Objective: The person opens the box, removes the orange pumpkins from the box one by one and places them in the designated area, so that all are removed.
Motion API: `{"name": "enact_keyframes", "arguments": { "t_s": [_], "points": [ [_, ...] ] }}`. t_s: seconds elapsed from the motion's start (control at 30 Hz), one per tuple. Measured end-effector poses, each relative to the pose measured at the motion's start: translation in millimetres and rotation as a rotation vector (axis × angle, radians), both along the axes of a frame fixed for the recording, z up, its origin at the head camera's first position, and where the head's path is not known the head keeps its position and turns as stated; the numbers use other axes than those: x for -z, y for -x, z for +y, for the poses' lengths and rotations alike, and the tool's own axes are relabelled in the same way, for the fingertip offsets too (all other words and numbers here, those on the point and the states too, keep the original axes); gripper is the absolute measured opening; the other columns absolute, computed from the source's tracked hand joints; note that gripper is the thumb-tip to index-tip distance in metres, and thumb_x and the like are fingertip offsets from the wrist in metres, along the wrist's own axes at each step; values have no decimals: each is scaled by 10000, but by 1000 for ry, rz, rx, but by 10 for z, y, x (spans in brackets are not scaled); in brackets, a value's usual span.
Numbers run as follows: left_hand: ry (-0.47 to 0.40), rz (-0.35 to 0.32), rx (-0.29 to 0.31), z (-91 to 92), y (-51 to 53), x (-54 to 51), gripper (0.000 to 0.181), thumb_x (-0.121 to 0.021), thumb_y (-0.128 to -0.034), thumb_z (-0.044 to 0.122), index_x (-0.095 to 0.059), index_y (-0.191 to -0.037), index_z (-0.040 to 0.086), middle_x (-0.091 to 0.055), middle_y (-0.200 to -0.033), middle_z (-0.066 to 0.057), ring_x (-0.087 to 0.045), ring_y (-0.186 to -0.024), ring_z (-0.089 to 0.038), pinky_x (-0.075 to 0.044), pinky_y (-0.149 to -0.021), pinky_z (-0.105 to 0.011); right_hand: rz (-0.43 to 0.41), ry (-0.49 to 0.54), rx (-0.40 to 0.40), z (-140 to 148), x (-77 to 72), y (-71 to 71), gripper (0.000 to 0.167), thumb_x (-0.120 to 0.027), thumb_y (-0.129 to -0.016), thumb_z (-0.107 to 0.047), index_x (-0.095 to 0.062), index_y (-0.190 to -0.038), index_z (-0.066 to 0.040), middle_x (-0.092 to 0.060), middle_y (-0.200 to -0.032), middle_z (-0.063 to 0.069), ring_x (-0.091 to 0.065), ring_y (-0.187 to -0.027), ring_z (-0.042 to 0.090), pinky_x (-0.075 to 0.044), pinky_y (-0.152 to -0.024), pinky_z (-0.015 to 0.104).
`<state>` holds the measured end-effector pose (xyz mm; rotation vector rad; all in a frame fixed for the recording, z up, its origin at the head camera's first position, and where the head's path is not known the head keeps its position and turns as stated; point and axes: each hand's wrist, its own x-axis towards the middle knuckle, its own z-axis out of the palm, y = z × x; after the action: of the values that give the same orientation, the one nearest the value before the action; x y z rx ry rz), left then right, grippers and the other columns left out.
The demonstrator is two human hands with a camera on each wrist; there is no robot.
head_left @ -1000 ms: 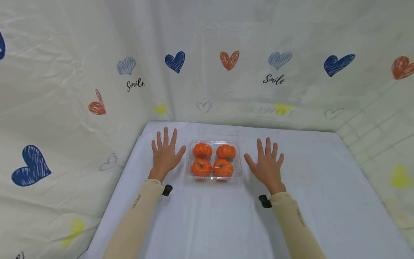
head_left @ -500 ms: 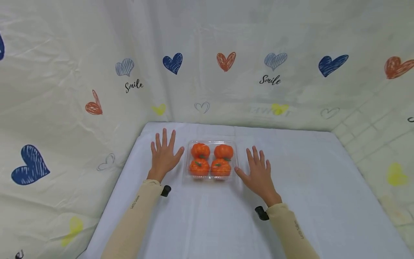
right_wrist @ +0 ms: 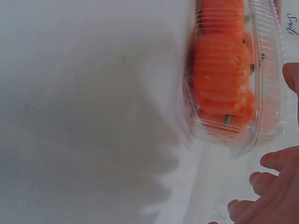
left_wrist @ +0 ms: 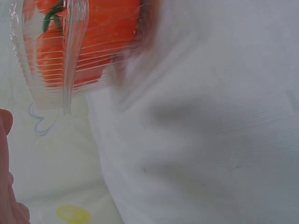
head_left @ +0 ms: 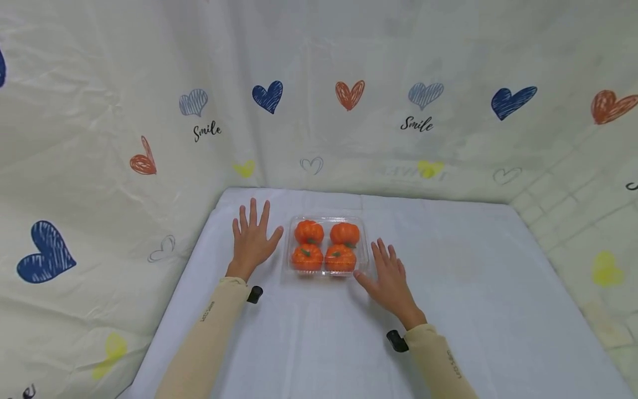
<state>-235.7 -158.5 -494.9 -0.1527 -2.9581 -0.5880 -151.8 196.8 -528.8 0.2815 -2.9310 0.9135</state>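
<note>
A clear plastic clamshell box [head_left: 326,274] with several small orange pumpkins [head_left: 307,257] inside sits on the white-covered table, its lid down. Green stems show on the pumpkins. To the box's left, my left hand [head_left: 251,244] is spread with straight fingers, apart from the box and holding nothing. My right hand [head_left: 389,285] is at the box's near right corner, fingers extended, thumb close to the edge; whether it touches cannot be told. In the right wrist view a gap shows between the fingers [right_wrist: 275,182] and the box [right_wrist: 261,93].
White cloth covers the table [head_left: 319,343]. Behind it hangs a pale curtain [head_left: 379,44] printed with hearts and words. A small black device sits at each wrist, such as the right wrist camera [head_left: 397,341].
My right hand has moved left and nearer to me, closing in on the box's right side. The left hand has barely moved. The box stays put.
</note>
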Motion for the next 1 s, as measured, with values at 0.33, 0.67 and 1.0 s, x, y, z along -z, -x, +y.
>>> {"name": "enact_keyframes", "arguments": {
  "t_s": [0.33, 0.67, 1.0],
  "points": [
    [-4, -25, -7, -31, -67, 77, 857, -495, -1078, 554, -105, -1743, 179, 80, -1785, -172, 75, -1606, -490, -19, -1254, -697, -8, 90, 46, -133, 194, 53, 912, -692, -1022, -446, -264, -1676, 24, -266, -1729, 225, -132, -1594, 506, -183, -1213, 748],
    [-68, -9, 17, -13, -212, 135, 858, -522, -1075, 527, -118, -1742, 170, 55, -1789, -160, 54, -1609, -484, -35, -1261, -685, 16, 141, 71, -155, 258, 20, 928, -710, -1015, -456, -275, -1666, 42, -240, -1742, 211, -98, -1599, 502, -217, -1203, 736],
    [-202, -7, 33, 47, -526, 344, 919, -579, -1054, 497, -78, -1742, 152, 30, -1799, -97, 39, -1620, -451, -97, -1257, -693, 11, 144, 83, -160, 306, 16, 937, -722, -1005, -468, -293, -1660, 48, -266, -1739, 190, -113, -1611, 460, -244, -1221, 687]
  ]
}}
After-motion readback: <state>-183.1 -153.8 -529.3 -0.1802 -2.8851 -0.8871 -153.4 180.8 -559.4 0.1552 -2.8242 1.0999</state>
